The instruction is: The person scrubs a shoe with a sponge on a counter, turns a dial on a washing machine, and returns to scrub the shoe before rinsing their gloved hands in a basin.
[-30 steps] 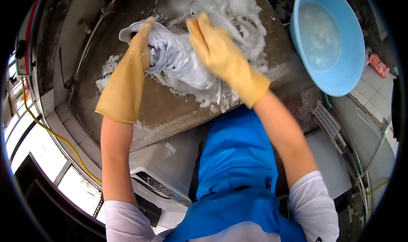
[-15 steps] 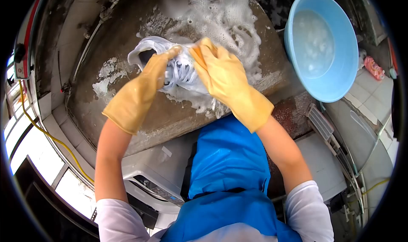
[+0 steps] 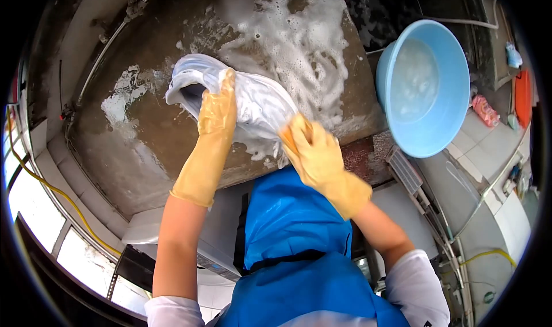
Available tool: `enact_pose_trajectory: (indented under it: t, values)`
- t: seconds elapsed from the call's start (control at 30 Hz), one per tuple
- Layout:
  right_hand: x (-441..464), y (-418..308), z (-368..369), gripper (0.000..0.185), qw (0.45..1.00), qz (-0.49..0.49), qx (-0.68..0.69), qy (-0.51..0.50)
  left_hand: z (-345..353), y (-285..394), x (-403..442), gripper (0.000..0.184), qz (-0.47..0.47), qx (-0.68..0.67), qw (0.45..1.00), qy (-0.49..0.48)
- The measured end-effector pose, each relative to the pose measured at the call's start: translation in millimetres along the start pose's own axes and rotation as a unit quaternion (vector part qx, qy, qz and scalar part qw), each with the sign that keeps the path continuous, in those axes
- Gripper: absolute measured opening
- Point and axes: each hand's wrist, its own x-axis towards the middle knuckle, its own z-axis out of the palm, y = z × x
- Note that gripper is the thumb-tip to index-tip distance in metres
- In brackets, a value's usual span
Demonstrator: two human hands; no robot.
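Observation:
A white sneaker [image 3: 261,97], wet and soapy, lies on the brown work slab [image 3: 172,172] with its dark opening toward the left. My left hand [image 3: 217,111], in a yellow rubber glove, grips the shoe by its collar, the thumb on top. At the toe end, my right hand [image 3: 316,154], also gloved, is closed around an orange scrub brush [image 3: 288,139]. The brush is mostly covered by the fingers and blurred, so its bristles are hidden. White suds [image 3: 310,57] spread over the slab behind the shoe.
A light blue basin [image 3: 425,91] of cloudy, foamy water stands right of the slab. Below the slab's front edge are a grey-white appliance [image 3: 221,229] and my blue apron [image 3: 293,218]. A pipe [image 3: 106,57] runs along the left wall; a pink packet [image 3: 486,110] lies far right.
My right hand with the brush has moved from the lace area down and right to the toe. The shoe has turned, its laces now facing away from view. The camera view has shifted.

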Motion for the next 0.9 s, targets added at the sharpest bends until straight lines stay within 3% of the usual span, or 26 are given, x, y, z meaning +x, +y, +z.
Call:
enact_pose_trajectory:
  t: [0.07, 0.1, 0.13, 0.17, 0.2, 0.23, 0.33, 0.37, 0.43, 0.47, 0.53, 0.63, 0.73, 0.77, 0.83, 0.9]
  values:
    - [16, 6, 3, 0.064, 0.999, 0.014, -0.028, -0.015, -1, -5, -8, 0.074, 0.194, 0.109, 0.974, -0.044]
    - [28, 6, 8, 0.062, 0.998, 0.037, -0.053, -0.020, 1, -11, -4, 0.074, 0.191, 0.108, 0.975, -0.046]
    - [62, 3, 13, 0.062, 0.998, 0.032, -0.054, -0.020, 6, -18, 6, 0.060, 0.211, 0.196, 0.956, -0.046]
    - [106, -5, 16, 0.061, 0.997, 0.041, -0.046, -0.049, 11, -22, 11, 0.067, 0.229, 0.282, 0.931, -0.047]
    - [126, -11, 15, 0.059, 0.995, 0.052, -0.037, -0.082, 14, -25, 8, 0.067, 0.224, 0.279, 0.932, -0.051]
    - [117, -10, 12, 0.059, 0.995, 0.049, -0.038, -0.084, 15, -27, 7, 0.057, 0.256, 0.253, 0.932, -0.045]
    - [44, 3, 3, 0.051, 0.997, 0.030, 0.002, -0.069, 26, -46, 16, 0.050, 0.318, 0.203, 0.926, -0.024]
    - [31, 0, -8, 0.049, 0.953, 0.165, 0.223, -0.119, 29, -47, 17, 0.049, 0.277, 0.157, 0.947, -0.030]
    - [39, 13, 1, 0.043, 0.990, 0.045, 0.110, -0.082, 34, -48, 16, 0.048, 0.227, 0.104, 0.968, -0.033]
    - [56, 12, -3, 0.041, 0.997, -0.010, 0.048, -0.053, 24, -41, 4, 0.049, 0.271, 0.123, 0.954, -0.020]
    - [130, 1, 16, 0.044, 0.996, -0.002, 0.025, -0.089, 17, -31, 2, 0.050, 0.314, 0.137, 0.940, 0.006]
    - [120, -10, -2, 0.047, 0.995, -0.003, 0.034, -0.098, 20, -35, 15, 0.050, 0.265, 0.170, 0.948, -0.040]
    - [28, 10, -6, 0.049, 0.990, -0.008, 0.016, -0.139, 30, -45, 12, 0.048, 0.190, 0.063, 0.977, -0.071]
    - [21, 13, -6, 0.050, 0.988, -0.013, 0.010, -0.153, 21, -33, 3, 0.049, 0.226, 0.139, 0.963, -0.052]
    - [77, -1, 1, 0.051, 0.989, -0.063, -0.070, -0.112, 3, -22, -13, 0.057, 0.259, 0.220, 0.940, -0.034]
    - [113, -5, 8, 0.052, 0.992, -0.060, -0.038, -0.105, -6, -14, -16, 0.051, 0.237, 0.171, 0.955, -0.055]
